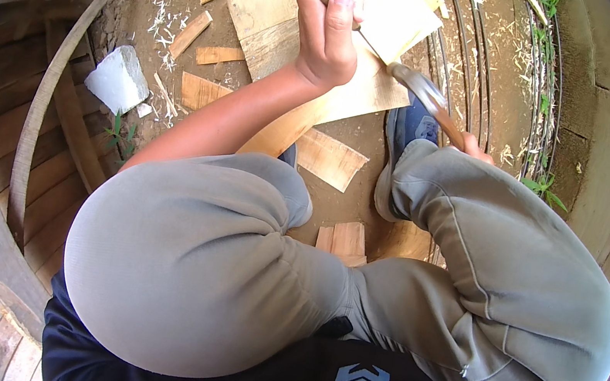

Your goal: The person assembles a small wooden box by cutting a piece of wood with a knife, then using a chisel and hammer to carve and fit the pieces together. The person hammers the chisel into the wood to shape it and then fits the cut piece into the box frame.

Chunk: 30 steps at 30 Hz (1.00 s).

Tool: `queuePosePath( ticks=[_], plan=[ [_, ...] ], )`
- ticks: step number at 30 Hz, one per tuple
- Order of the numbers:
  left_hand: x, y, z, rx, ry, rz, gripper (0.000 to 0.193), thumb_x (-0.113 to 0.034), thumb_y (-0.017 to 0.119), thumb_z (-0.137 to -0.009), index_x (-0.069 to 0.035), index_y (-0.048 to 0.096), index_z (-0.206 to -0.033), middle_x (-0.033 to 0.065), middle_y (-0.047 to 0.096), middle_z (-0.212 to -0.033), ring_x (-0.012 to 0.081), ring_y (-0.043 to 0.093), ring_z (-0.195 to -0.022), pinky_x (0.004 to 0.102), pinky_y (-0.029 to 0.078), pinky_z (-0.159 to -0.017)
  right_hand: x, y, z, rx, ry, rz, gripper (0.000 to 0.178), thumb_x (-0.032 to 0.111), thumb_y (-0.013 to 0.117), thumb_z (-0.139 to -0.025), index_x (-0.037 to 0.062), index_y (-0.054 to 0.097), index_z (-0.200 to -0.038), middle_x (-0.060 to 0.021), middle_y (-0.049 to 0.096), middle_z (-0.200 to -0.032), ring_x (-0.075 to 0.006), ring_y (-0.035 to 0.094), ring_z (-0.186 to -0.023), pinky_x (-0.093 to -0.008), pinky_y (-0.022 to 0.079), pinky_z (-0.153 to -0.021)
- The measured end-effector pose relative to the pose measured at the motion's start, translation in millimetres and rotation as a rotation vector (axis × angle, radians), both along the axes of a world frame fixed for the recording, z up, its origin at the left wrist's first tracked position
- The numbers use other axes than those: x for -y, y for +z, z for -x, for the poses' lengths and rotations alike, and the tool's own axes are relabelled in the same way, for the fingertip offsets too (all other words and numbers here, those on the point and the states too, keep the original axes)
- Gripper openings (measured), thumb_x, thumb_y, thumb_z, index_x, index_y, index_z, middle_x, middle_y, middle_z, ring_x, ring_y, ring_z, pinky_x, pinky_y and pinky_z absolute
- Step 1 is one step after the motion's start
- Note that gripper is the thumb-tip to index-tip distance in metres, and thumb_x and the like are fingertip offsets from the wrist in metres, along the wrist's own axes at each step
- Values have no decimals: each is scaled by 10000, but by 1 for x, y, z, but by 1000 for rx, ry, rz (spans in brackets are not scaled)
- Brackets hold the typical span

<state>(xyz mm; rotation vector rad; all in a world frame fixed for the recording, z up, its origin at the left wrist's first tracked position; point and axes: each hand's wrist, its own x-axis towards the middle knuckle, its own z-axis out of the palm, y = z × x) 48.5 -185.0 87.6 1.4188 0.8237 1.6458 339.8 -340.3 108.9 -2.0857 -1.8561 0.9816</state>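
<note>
My left hand [325, 33] is closed around the rounded wooden handle of a thin-shafted metal tool, perhaps an awl or chisel [372, 46]. Its shaft slants down to the right over a pale wooden board [373, 91]; the tip's exact contact I cannot make out. My right hand [475, 147], partly hidden behind my right knee, grips a claw hammer [450, 127] by its wooden handle. The shiny, slightly blurred hammer head lies close to the lower end of the shaft. Another sunlit piece of wood [407, 19] rests above the board.
Offcuts [190, 34] and shavings litter the dirt floor around the boards. A whitish stone block [119, 79] sits at left, near a curved slatted wooden structure [46, 92]. Long dark rods [480, 67] run along the right. My shoe [416, 120] touches the board's edge.
</note>
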Motion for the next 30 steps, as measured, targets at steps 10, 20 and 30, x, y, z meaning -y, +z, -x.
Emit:
queuePosePath(
  ticks=[10, 20, 30],
  plan=[
    [-3, -4, -4, -31, -51, -71, 221, -257, 465, -1106, -100, 320, -1161, 82, 466, -954, 131, 503, -757, 287, 472, -682, 1, -7, -3, -39, -41, -9, 207, 309, 620, -992, 125, 622, -1088, -131, 630, -738, -225, 655, -693, -394, 490, -627],
    [7, -5, -9, -132, 39, 4, 284, -231, 487, -1082, -24, 360, -1228, 71, 495, -987, 137, 491, -823, 283, 433, -765, 6, -8, -1, -82, -80, -57, 196, 292, 623, -989, 125, 620, -1091, -140, 640, -749, -240, 659, -690, -414, 490, -623],
    [7, -11, -4, -199, 77, -22, 326, -246, 538, -1065, -9, 368, -1212, 35, 455, -893, 118, 447, -780, 281, 403, -724, -3, 2, 4, -49, -80, 18, 185, 276, 627, -986, 126, 619, -1095, -148, 650, -761, -255, 663, -687, -434, 491, -618]
  ],
)
